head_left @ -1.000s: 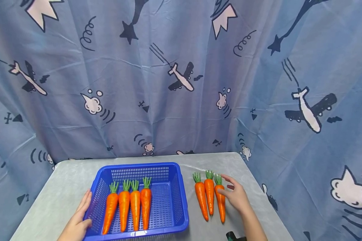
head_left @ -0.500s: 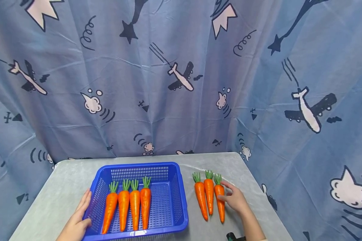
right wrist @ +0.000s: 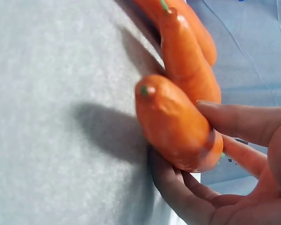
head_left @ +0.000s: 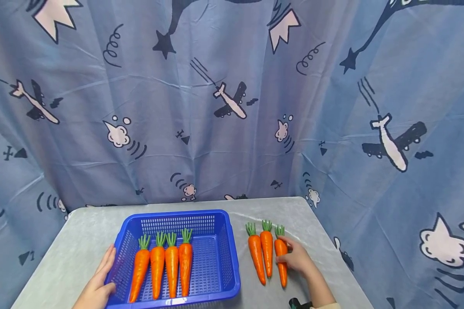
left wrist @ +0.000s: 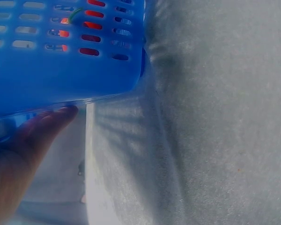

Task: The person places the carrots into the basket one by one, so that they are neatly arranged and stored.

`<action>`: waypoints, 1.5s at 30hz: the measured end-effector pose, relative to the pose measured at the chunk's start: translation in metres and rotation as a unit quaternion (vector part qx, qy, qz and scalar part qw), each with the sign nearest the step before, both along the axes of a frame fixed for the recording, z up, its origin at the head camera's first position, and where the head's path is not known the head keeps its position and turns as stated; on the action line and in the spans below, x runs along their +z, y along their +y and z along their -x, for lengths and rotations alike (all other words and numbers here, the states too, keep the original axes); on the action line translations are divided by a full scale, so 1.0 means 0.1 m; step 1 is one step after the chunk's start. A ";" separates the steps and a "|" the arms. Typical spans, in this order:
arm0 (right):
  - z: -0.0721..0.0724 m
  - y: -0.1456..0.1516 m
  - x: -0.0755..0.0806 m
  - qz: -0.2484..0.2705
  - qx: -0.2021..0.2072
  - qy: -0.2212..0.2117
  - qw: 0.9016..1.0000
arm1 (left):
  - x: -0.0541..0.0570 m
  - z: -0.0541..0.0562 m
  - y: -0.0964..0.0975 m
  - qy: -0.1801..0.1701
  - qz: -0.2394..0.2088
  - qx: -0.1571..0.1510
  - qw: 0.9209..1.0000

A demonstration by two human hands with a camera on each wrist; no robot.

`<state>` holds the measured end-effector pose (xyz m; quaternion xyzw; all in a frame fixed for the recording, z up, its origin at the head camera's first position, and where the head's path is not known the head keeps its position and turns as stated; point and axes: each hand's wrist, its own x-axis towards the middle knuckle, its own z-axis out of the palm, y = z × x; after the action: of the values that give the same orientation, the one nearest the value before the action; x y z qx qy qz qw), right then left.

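My right hand (head_left: pixel 297 257) grips the rightmost of three orange carrots, with thumb and fingers on either side of its thick upper part. In the right wrist view, the fingers curl round this carrot (right wrist: pixel 171 122), its tip facing the camera. The middle carrot (head_left: pixel 267 253) and the left carrot (head_left: pixel 257 258) lie beside it on the table, green tops facing away. My left hand (head_left: pixel 96 279) rests with straight fingers along the left side of a blue plastic basket (head_left: pixel 236 274). Several carrots lie side by side in the basket, including one (head_left: pixel 185 268) nearest its middle.
A grey-white cloth covers the table (head_left: pixel 81 231). Behind and beside it hangs a blue curtain (head_left: pixel 201 137) printed with airplanes and clouds. A dark object (head_left: pixel 297 303) with a green end shows at the bottom edge, by the right forearm.
My right hand has closed from loosely beside the rightmost carrot to a grip on it. The left hand stays at the basket. The head view has shifted slightly.
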<state>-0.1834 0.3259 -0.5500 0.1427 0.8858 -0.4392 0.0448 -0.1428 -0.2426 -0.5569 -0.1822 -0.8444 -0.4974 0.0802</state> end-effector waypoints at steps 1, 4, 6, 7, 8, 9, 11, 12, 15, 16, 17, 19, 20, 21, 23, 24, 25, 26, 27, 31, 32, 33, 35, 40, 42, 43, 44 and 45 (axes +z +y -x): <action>-0.01 0.00 0.00 0.004 -0.002 0.000 1.000 | 0.00 0.00 0.01 0.011 0.001 -0.001 1.000; -0.03 0.01 0.04 0.021 -0.009 0.008 1.000 | 0.00 0.00 0.01 0.027 -0.003 -0.003 1.000; -0.05 0.00 0.09 0.030 -0.015 0.014 0.999 | 0.00 -0.01 0.01 0.020 -0.004 -0.001 1.000; -0.06 -0.01 0.12 0.032 -0.017 0.018 0.999 | 0.01 -0.01 0.00 0.010 -0.004 -0.001 1.000; -0.06 -0.02 0.15 0.035 -0.017 0.023 0.999 | 0.02 -0.01 0.00 -0.002 -0.004 0.001 1.000; -0.07 -0.03 0.20 0.039 -0.017 0.026 0.999 | 0.02 -0.01 -0.01 -0.015 -0.003 0.002 1.000; -0.08 -0.06 0.28 0.050 -0.017 0.032 0.998 | 0.03 -0.01 -0.02 -0.035 -0.003 0.003 0.999; -0.08 -0.07 0.33 0.061 -0.014 0.034 0.997 | 0.04 -0.02 -0.02 -0.045 -0.002 0.003 0.999; -0.08 -0.14 0.45 0.096 -0.004 0.040 0.995 | 0.04 -0.02 -0.02 -0.050 -0.003 0.002 0.999; -0.07 -0.16 0.49 0.103 -0.002 0.042 0.994 | 0.04 -0.02 -0.02 -0.042 -0.003 0.002 0.999; -0.06 -0.19 0.53 0.108 0.002 0.045 0.993 | 0.04 -0.02 -0.02 -0.032 -0.001 0.002 0.999; -0.04 -0.25 0.62 0.115 0.011 0.055 0.992 | 0.03 -0.01 -0.01 -0.008 0.001 0.002 1.000; -0.02 -0.28 0.66 0.116 0.015 0.060 0.991 | 0.03 -0.01 0.00 0.004 0.002 0.002 1.000; 0.00 -0.31 0.70 0.121 0.019 0.063 0.990 | 0.03 0.00 0.00 0.014 0.003 0.003 1.000; 0.03 -0.38 0.76 0.134 0.028 0.069 0.988 | 0.02 0.00 0.00 0.027 0.003 0.002 1.000; 0.04 -0.42 0.79 0.144 0.032 0.072 0.987 | 0.02 0.00 0.00 0.026 0.003 0.001 1.000; 0.06 -0.45 0.82 0.150 0.036 0.073 0.985 | 0.01 0.01 0.00 0.020 0.002 0.001 1.000; 0.08 -0.48 0.84 0.156 0.038 0.074 0.984 | 0.02 0.01 -0.01 0.007 0.001 0.000 1.000; 0.08 -0.53 0.91 0.164 0.041 0.073 0.983 | 0.03 0.01 -0.01 -0.007 -0.002 -0.001 1.000; 0.14 -0.68 0.99 0.171 0.053 0.076 0.981 | 0.05 0.00 -0.02 -0.043 -0.004 0.002 0.999; 0.15 -0.72 1.00 0.173 0.057 0.078 0.980 | 0.05 0.00 -0.02 -0.040 -0.003 0.002 0.999; 0.16 -0.75 1.02 0.174 0.062 0.079 0.980 | 0.04 0.00 -0.01 -0.031 -0.003 0.003 1.000; 0.21 -0.81 1.00 0.174 0.071 0.085 0.978 | 0.02 -0.01 -0.01 -0.016 0.000 0.004 1.000; 0.26 -1.01 1.07 0.189 0.103 0.100 0.971 | 0.00 -0.02 0.00 -0.007 0.000 0.005 1.000; 0.27 -1.10 1.10 0.199 0.113 0.103 0.968 | 0.00 -0.02 0.00 -0.010 0.000 0.006 1.000; 0.28 -1.14 1.11 0.203 0.118 0.104 0.966 | 0.00 -0.02 0.00 -0.016 0.000 0.005 1.000; 0.29 -1.19 1.12 0.206 0.122 0.105 0.965 | 0.01 -0.02 0.00 -0.023 -0.001 0.005 1.000; 0.30 -1.23 1.13 0.206 0.128 0.105 0.964 | 0.01 -0.02 -0.01 -0.030 -0.002 0.005 1.000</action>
<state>-0.2135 0.2029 -0.4373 -0.0311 0.7869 -0.6153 0.0355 -0.1411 -0.2432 -0.5554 -0.1627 -0.8465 -0.5036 0.0573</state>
